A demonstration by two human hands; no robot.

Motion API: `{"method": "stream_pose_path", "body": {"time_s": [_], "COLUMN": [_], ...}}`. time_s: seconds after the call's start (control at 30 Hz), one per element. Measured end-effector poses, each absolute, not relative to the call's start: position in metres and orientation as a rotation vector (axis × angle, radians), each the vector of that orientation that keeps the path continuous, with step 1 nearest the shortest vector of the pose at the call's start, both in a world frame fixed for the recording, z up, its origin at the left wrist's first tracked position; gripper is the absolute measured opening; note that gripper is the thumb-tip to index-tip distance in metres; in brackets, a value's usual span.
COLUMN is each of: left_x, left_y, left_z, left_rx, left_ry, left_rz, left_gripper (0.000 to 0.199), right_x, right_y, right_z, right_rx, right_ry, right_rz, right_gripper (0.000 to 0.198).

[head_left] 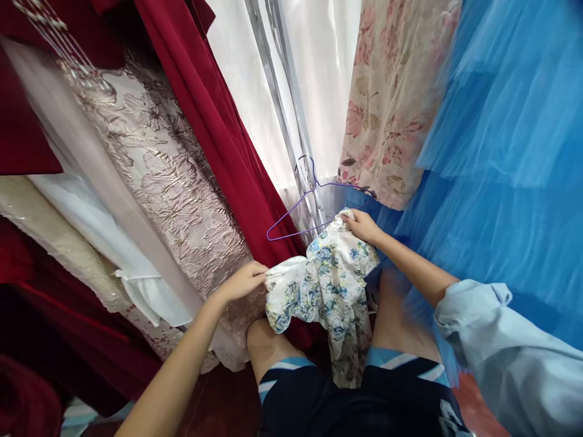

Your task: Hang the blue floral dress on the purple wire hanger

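A white blouse with a blue and yellow floral print (334, 291) hangs between my two hands, its lower end dangling between my knees. My left hand (243, 280) pinches the garment's left edge. At its upper right corner, my right hand (362, 224) grips the cloth between thumb and fingers. Just beyond the blouse is a purple wire hanger (291, 213), its hook up against a pale metal pole (298, 139). The hanger's right end lies behind the blouse and my right hand; neither hand is seen holding it.
Dark red cloth (214, 121) and a shiny embossed pink garment (177, 200) hang at left. A pink floral garment (387, 109) and layered blue tulle (496, 152) hang at right. White curtains (328, 79) are behind the pole. My dark shorts (328, 400) show below.
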State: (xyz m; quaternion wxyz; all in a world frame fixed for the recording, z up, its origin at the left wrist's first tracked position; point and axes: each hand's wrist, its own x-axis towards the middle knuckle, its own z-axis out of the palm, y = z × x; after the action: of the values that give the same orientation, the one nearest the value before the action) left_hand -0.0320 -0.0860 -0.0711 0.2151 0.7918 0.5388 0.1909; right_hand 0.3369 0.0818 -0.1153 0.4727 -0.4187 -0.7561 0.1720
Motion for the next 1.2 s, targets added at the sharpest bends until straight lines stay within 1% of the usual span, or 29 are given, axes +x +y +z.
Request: {"method": "stream_pose_path", "body": {"time_s": [0.1,0.27,0.4,0.5,0.67,0.8,0.9,1.0,1.1,1.2], "left_x": [-0.053,-0.064,-0.053,-0.042,-0.019,0.02,0.053,0.074,0.079,0.073], "left_y": [-0.077,-0.067,-0.067,-0.068,-0.06,-0.047,-0.031,-0.013,-0.002,-0.001], "left_z": [-0.055,-0.026,-0.01,-0.004,0.006,0.017,0.02,0.014,0.0,-0.015], "left_rx": [2.503,2.657,2.719,2.795,2.791,2.862,2.908,2.775,2.718,2.728], "left_ry": [1.758,2.07,2.2,2.22,2.25,2.091,1.95,1.83,1.695,1.634], "left_rz": [0.423,0.259,0.233,0.257,0.431,0.513,0.643,0.81,1.04,1.317], "left_gripper": [0.018,0.029,0.035,0.036,0.041,0.044,0.042,0.036,0.029,0.026], "right_x": [0.331,0.319,0.311,0.307,0.304,0.304,0.306,0.311,0.322,0.343], "right_y": [0.078,0.064,0.052,0.044,0.029,0.014,0.002,-0.006,-0.004,0.01], "right_z": [-0.113,-0.103,-0.103,-0.106,-0.108,-0.106,-0.106,-0.108,-0.109,-0.109], "right_rx": [-1.052,-1.247,-1.322,-1.316,-1.239,-1.207,-1.175,-1.143,-1.073,-0.986], "right_ry": [-1.967,-2.089,-2.136,-2.144,-2.175,-2.193,-2.186,-2.175,-2.123,-1.908], "right_rz": [0.316,0.183,0.138,0.133,0.163,0.173,0.203,0.248,0.284,0.249], "right_gripper": [0.03,0.029,0.029,0.03,0.027,0.024,0.025,0.026,0.029,0.028]}}
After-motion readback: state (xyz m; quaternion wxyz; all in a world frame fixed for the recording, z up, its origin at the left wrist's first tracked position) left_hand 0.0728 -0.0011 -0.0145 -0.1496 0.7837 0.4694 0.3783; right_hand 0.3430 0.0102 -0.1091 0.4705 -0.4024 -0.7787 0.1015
